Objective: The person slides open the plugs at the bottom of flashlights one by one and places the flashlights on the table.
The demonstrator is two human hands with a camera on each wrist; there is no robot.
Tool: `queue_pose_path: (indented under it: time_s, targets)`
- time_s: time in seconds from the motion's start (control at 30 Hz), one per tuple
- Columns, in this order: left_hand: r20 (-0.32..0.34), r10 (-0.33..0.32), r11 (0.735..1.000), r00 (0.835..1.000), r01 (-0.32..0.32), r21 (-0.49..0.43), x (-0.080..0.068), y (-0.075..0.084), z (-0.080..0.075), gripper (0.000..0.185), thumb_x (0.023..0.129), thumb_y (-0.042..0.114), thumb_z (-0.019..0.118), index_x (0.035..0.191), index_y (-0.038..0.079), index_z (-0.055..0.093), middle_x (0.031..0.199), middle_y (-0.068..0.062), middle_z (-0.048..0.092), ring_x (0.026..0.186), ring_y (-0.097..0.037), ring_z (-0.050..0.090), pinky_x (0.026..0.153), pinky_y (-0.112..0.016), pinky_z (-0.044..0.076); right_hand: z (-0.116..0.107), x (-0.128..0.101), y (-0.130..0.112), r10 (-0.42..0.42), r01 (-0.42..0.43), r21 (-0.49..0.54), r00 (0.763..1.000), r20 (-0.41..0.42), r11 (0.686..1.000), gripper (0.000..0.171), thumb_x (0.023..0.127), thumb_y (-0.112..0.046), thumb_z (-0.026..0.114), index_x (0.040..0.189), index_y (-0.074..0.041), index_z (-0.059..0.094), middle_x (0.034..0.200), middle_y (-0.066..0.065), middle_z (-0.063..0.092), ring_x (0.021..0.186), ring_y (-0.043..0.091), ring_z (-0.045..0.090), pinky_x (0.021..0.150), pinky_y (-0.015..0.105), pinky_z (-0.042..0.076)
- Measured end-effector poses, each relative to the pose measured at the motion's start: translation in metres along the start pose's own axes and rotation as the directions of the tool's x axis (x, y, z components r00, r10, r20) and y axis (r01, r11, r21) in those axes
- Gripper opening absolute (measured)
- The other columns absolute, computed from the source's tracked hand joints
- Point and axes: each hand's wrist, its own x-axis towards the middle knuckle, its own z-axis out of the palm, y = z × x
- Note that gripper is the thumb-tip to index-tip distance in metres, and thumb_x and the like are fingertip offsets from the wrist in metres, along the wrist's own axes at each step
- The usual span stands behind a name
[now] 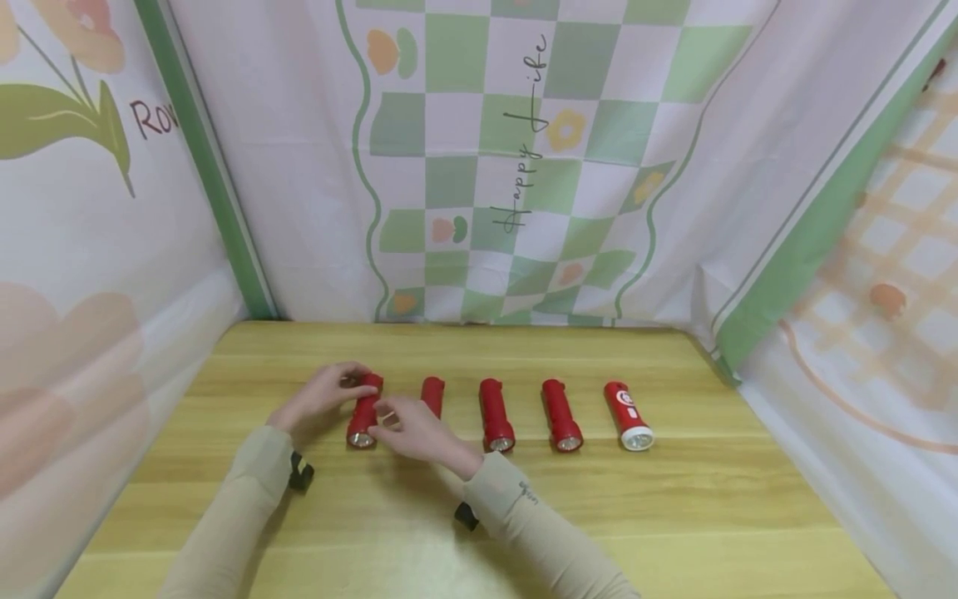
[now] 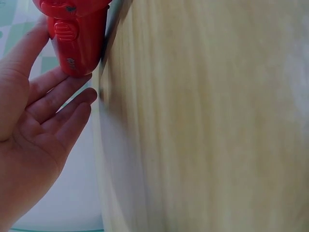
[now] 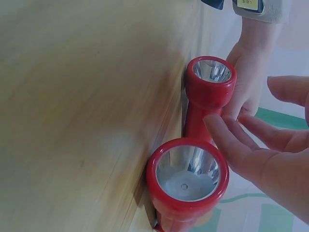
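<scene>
A red flashlight lies at the left end of a row on the table. My left hand holds it around its tail end, thumb on one side and fingers at the end; the left wrist view shows the red body and ridged switch. My right hand is at its right side, fingers loosely bent and thumb apart; whether the fingertips touch it, I cannot tell. A second red flashlight is partly hidden behind the right hand; in the right wrist view its lens faces the camera.
Two more red flashlights lie to the right, lenses toward me. At the row's right end is a red flashlight with a white head. Patterned curtains surround the wooden table at the back and sides.
</scene>
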Motion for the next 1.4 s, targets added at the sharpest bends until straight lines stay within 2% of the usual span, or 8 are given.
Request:
queue_pose_path:
  time_s: [0.3,0.53,0.97,1.23,1.4]
  targets:
    - [-0.006,0.030,0.999,1.000,-0.029,0.034,-0.002,-0.002,0.000,0.042,0.094,0.025,0.067,0.126,-0.001,0.061,0.123,-0.020,0.067,0.120,-0.038,0.062,0.107,-0.053,0.048,0.007,0.004,-0.003,0.048,-0.049,-0.006,0.998,-0.031,0.999,0.039,0.095,-0.021,0.065,0.126,0.002,0.060,0.125,0.019,0.067,0.109,0.029,0.069,0.087,0.022,0.057]
    - [-0.002,0.011,1.000,1.000,-0.011,0.012,-0.002,-0.001,0.000,0.043,0.094,0.027,0.067,0.127,0.001,0.061,0.125,-0.018,0.066,0.122,-0.038,0.060,0.108,-0.054,0.046,0.009,0.007,-0.006,0.087,-0.088,-0.033,0.995,-0.038,0.996,0.037,0.094,-0.022,0.066,0.123,0.000,0.062,0.121,0.018,0.068,0.103,0.026,0.071,0.083,0.023,0.058]
    - [-0.005,0.002,1.000,1.000,-0.001,0.024,0.001,-0.001,0.001,0.044,0.093,0.031,0.069,0.127,0.005,0.062,0.124,-0.014,0.067,0.122,-0.035,0.061,0.108,-0.052,0.047,0.013,0.012,-0.008,0.090,-0.094,-0.063,0.994,-0.059,0.994,0.024,0.091,-0.018,0.070,0.102,0.002,0.066,0.103,0.017,0.073,0.093,0.026,0.072,0.072,0.021,0.055]
    - [-0.010,0.005,1.000,1.000,-0.005,0.007,0.001,0.000,0.001,0.041,0.093,0.027,0.068,0.127,0.004,0.062,0.125,-0.016,0.067,0.121,-0.035,0.061,0.109,-0.052,0.047,0.016,0.013,-0.008,0.146,-0.150,-0.072,0.988,-0.056,0.986,0.039,0.089,-0.022,0.073,0.117,0.003,0.062,0.112,0.016,0.072,0.102,0.025,0.070,0.083,0.026,0.058]
    - [-0.019,0.035,0.999,0.999,-0.034,0.018,0.001,-0.003,0.002,0.038,0.094,0.029,0.068,0.123,0.006,0.065,0.122,-0.014,0.069,0.120,-0.034,0.063,0.108,-0.050,0.048,0.018,0.014,-0.009,0.155,-0.160,-0.095,0.986,-0.059,0.982,0.037,0.089,-0.023,0.073,0.115,0.001,0.062,0.112,0.015,0.072,0.102,0.023,0.070,0.083,0.026,0.058]
